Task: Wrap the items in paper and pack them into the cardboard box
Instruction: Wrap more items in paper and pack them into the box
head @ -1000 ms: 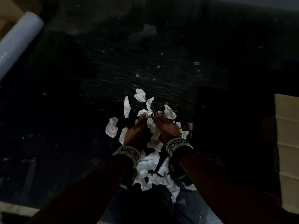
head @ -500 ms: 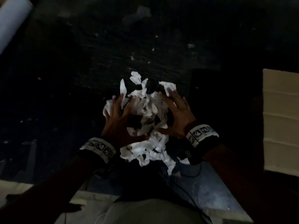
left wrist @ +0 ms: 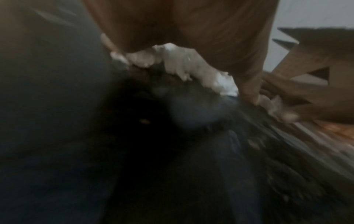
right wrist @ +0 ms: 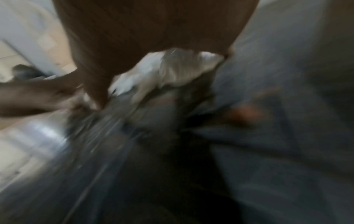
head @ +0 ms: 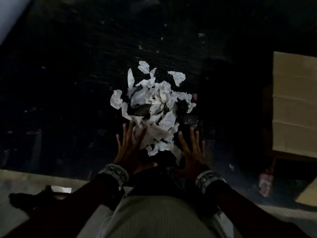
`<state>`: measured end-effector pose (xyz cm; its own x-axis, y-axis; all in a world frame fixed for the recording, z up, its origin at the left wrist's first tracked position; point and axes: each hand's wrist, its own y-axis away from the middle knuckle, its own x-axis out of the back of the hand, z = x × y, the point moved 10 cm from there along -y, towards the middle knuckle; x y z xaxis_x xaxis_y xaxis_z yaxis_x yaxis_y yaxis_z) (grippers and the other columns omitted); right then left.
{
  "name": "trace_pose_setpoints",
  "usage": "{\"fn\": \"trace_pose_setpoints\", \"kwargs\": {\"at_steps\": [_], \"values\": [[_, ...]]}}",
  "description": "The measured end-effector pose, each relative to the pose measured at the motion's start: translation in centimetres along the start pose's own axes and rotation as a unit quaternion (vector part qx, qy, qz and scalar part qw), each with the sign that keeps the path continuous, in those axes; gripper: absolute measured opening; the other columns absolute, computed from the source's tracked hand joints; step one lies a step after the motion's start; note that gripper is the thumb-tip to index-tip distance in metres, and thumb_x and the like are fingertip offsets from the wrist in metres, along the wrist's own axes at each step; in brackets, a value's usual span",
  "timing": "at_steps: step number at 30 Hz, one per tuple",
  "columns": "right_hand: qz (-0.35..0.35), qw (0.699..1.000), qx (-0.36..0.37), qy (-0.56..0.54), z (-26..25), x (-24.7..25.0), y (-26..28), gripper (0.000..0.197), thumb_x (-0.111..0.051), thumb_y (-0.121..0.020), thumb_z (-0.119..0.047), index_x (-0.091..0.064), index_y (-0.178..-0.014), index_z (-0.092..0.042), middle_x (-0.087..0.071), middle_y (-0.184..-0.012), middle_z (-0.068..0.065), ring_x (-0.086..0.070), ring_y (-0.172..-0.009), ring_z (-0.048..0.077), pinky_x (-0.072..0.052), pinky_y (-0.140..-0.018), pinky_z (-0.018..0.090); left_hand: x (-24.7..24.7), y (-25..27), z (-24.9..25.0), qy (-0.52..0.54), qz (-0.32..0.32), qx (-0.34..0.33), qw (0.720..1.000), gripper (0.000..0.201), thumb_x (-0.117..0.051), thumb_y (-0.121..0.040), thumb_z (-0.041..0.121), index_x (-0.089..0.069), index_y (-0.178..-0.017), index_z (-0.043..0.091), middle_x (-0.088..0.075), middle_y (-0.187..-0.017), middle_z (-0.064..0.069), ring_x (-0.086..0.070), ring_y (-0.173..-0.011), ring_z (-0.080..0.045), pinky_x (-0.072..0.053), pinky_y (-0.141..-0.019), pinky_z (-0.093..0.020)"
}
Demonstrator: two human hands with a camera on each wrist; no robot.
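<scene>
A heap of torn, crumpled white paper scraps (head: 154,107) lies on a dark surface (head: 77,91), with dark bubbled pieces (head: 140,109) showing among them. My left hand (head: 130,145) lies flat with spread fingers at the heap's near left edge, fingertips touching scraps. To the heap's near right, my right hand (head: 192,148) is likewise flat and spread. Neither hand holds anything. Both wrist views are blurred; each shows white paper (left wrist: 191,65) (right wrist: 172,71) ahead of a palm. The cardboard box (head: 295,103) stands at the far right.
A white roll (head: 10,16) sits at the top left corner. A cardboard flap (head: 308,193) juts in at the lower right. A small reddish object (head: 265,182) lies near the surface's front right edge. The pale floor (head: 25,181) borders the near edge.
Both hands were bunched together on the scraps, then spread over the heap, and now have drawn back toward me to its near edge. The camera has dipped downward.
</scene>
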<state>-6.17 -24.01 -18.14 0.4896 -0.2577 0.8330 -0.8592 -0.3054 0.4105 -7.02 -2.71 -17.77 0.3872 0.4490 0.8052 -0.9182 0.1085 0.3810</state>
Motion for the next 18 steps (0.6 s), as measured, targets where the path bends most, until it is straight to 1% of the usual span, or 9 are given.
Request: {"fn": "trace_pose_setpoints", "kwargs": {"at_steps": [4, 6, 9, 10, 11, 13, 14, 16, 18], "values": [[0.041, 0.998, 0.052, -0.023, -3.4, 0.4, -3.1, 0.117, -0.061, -0.069, -0.076, 0.014, -0.151, -0.040, 0.031, -0.157, 0.009, 0.025, -0.145, 0.034, 0.001, -0.115, 0.062, -0.2, -2.0, 1.9, 0.000, 0.022, -0.041, 0.999, 0.123, -0.061, -0.064, 0.087, 0.006, -0.157, 0.043, 0.025, -0.165, -0.004, 0.029, -0.149, -0.031, 0.004, -0.114, -0.070], [0.052, 0.996, 0.074, -0.004, -4.2, 0.5, -4.3, 0.107, -0.064, -0.075, -0.061, 0.010, -0.151, -0.044, 0.028, -0.159, 0.005, 0.021, -0.146, 0.037, -0.004, -0.115, 0.063, -0.5, -2.7, 2.2, -0.016, 0.016, -0.071, 0.997, 0.106, -0.052, -0.072, 0.081, 0.001, -0.157, 0.045, 0.022, -0.166, -0.001, 0.028, -0.149, -0.032, 0.002, -0.114, -0.071], [0.066, 0.991, 0.117, -0.002, -4.9, -0.4, -5.1, 0.082, -0.056, -0.087, -0.042, -0.007, -0.153, -0.040, 0.007, -0.164, 0.001, 0.010, -0.148, 0.038, -0.016, -0.115, 0.063, -1.6, -3.1, 2.4, 0.004, 0.011, -0.130, 0.991, 0.080, -0.047, -0.087, 0.061, -0.010, -0.156, 0.047, 0.012, -0.168, 0.000, 0.023, -0.151, -0.034, -0.005, -0.117, -0.070], [0.077, 0.988, 0.135, -0.021, -5.0, -0.7, -5.1, 0.073, -0.053, -0.090, -0.035, -0.017, -0.154, -0.036, -0.004, -0.164, 0.001, 0.004, -0.149, 0.037, -0.021, -0.115, 0.061, -1.8, -3.0, 2.4, 0.030, 0.020, -0.147, 0.988, 0.074, -0.048, -0.091, 0.056, -0.013, -0.156, 0.044, 0.006, -0.168, -0.003, 0.018, -0.152, -0.036, -0.007, -0.119, -0.066], [0.097, 0.983, 0.149, -0.044, -5.1, -0.7, -5.0, 0.066, -0.054, -0.092, -0.026, -0.027, -0.152, -0.031, -0.015, -0.163, 0.002, -0.003, -0.149, 0.036, -0.028, -0.113, 0.057, -1.9, -3.0, 2.3, 0.063, 0.033, -0.160, 0.985, 0.071, -0.049, -0.094, 0.052, -0.017, -0.156, 0.038, -0.001, -0.168, -0.005, 0.012, -0.153, -0.036, -0.009, -0.120, -0.061], [0.142, 0.973, 0.160, -0.082, -4.9, -0.3, -4.8, 0.063, -0.057, -0.088, -0.007, -0.041, -0.147, -0.023, -0.030, -0.158, 0.003, -0.018, -0.148, 0.033, -0.040, -0.109, 0.047, -2.1, -3.0, 2.0, 0.136, 0.060, -0.157, 0.976, 0.066, -0.052, -0.095, 0.044, -0.028, -0.154, 0.024, -0.012, -0.166, -0.005, 0.000, -0.155, -0.030, -0.016, -0.123, -0.050], [0.156, 0.969, 0.161, -0.099, -5.0, 0.1, -4.7, 0.063, -0.056, -0.085, -0.001, -0.046, -0.144, -0.021, -0.035, -0.156, 0.003, -0.023, -0.147, 0.031, -0.044, -0.107, 0.042, -2.1, -3.0, 1.9, 0.163, 0.071, -0.146, 0.973, 0.065, -0.055, -0.095, 0.040, -0.031, -0.153, 0.023, -0.015, -0.166, -0.004, -0.004, -0.155, -0.027, -0.017, -0.124, -0.045], [0.165, 0.963, 0.166, -0.134, -5.2, 0.6, -4.5, 0.059, -0.053, -0.084, -0.002, -0.051, -0.141, -0.017, -0.039, -0.152, 0.002, -0.029, -0.145, 0.027, -0.047, -0.104, 0.039, -2.0, -2.9, 2.0, 0.197, 0.088, -0.130, 0.968, 0.066, -0.061, -0.094, 0.034, -0.030, -0.153, 0.030, -0.019, -0.165, -0.002, -0.008, -0.155, -0.022, -0.017, -0.123, -0.031], [0.165, 0.960, 0.169, -0.152, -5.4, 1.2, -4.3, 0.056, -0.059, -0.084, -0.003, -0.053, -0.139, -0.015, -0.041, -0.151, 0.003, -0.034, -0.143, 0.026, -0.047, -0.104, 0.038, -1.8, -2.4, 2.4, 0.214, 0.096, -0.123, 0.964, 0.072, -0.069, -0.093, 0.023, -0.030, -0.151, 0.038, -0.020, -0.165, -0.001, -0.009, -0.154, -0.015, -0.016, -0.121, -0.024]]}}
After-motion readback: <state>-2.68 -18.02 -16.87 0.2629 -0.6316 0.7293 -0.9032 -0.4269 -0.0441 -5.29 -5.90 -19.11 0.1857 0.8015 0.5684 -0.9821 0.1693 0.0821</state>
